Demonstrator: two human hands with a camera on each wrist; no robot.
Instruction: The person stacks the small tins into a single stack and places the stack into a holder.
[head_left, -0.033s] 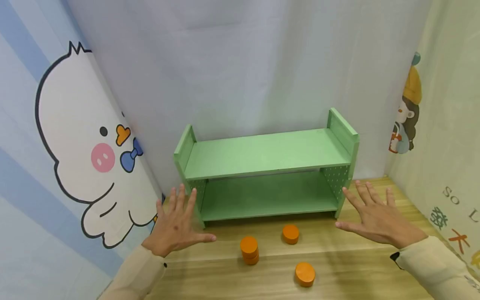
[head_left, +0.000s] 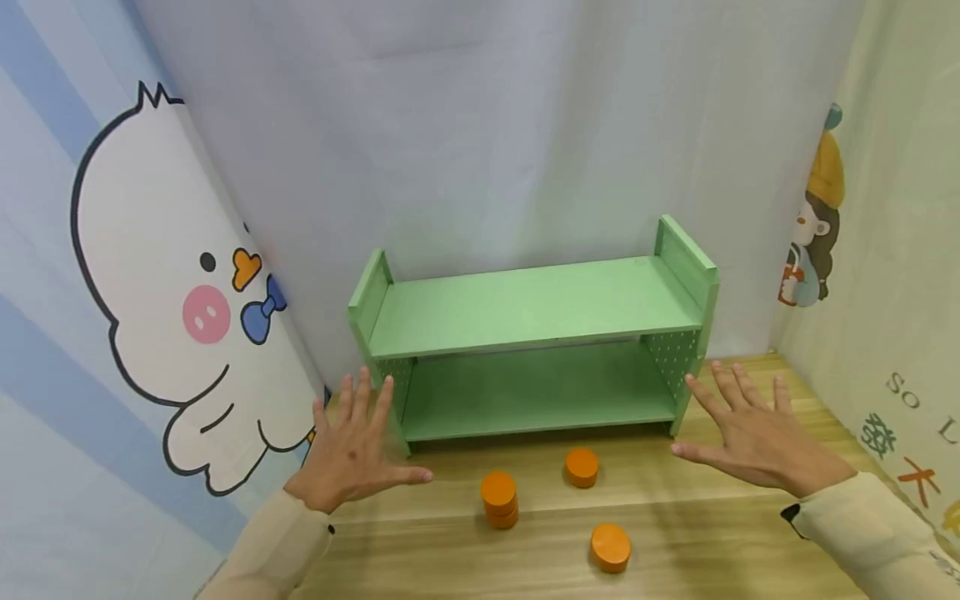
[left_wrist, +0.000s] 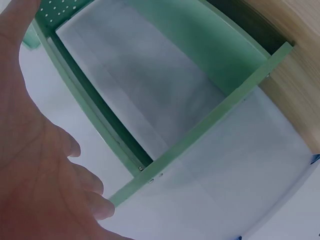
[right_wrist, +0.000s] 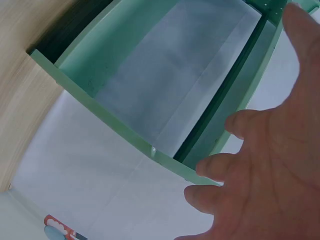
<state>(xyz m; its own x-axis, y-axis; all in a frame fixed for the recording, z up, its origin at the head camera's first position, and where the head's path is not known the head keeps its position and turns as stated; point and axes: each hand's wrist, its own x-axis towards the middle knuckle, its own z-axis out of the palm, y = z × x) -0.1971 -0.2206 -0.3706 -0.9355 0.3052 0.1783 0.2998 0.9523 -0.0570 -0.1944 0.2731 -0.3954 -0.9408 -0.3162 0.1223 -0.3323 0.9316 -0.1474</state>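
Both hands are spread with straight fingers and hold nothing. My left hand (head_left: 348, 454) is in front of the left end of a green two-tier shelf (head_left: 540, 308). My right hand (head_left: 765, 437) is at the shelf's right end, palm down. On the wood-grain table between the hands lie orange discs. Two are stacked (head_left: 499, 497) left of centre, one disc (head_left: 582, 467) lies near the shelf's front edge, and another disc (head_left: 611, 547) sits closer to me. Both wrist views show an open palm before the green shelf frame (left_wrist: 200, 130).
A pale grey curtain (head_left: 480, 150) hangs behind the shelf. At the left is a cloth with a white cartoon bird (head_left: 150, 275); at the right, a cream cloth (head_left: 900, 275) with a cartoon child and lettering. The wooden tabletop (head_left: 450, 567) runs under the shelf and discs.
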